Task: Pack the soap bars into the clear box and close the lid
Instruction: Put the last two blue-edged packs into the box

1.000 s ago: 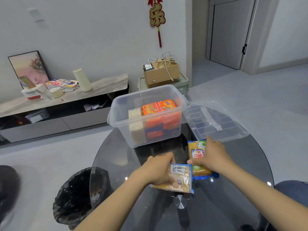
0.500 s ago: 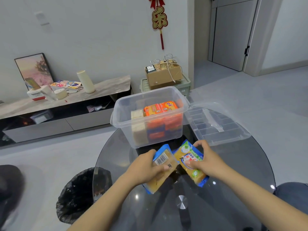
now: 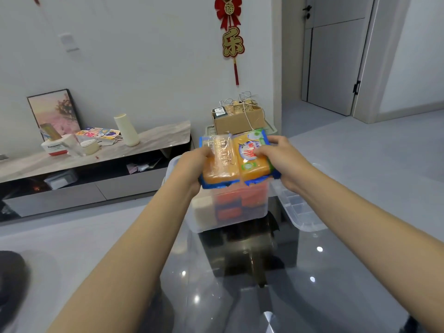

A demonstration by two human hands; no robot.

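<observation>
Two yellow soap bars in blue-edged wrappers are held side by side above the clear box [image 3: 204, 219]. My left hand [image 3: 192, 164] grips the left soap bar [image 3: 219, 162], whose barcode side faces me. My right hand [image 3: 281, 159] grips the right soap bar [image 3: 252, 157], printed side up. The box stands on the round glass table [image 3: 240, 284] and holds orange packs and a pale bar, seen through its wall. The clear lid [image 3: 298, 212] lies open on the table to the right of the box.
Behind the box are a cardboard carton [image 3: 237, 121] on a green crate and a low marble-topped cabinet [image 3: 96, 152] with a cream vase, a picture frame and small items. A dark object [image 3: 9, 280] sits at the left edge. A door is at the far right.
Both hands lifted the two soap bars off the glass table, brought them together and carried them up over the box opening. The camera tilted up and moved closer.
</observation>
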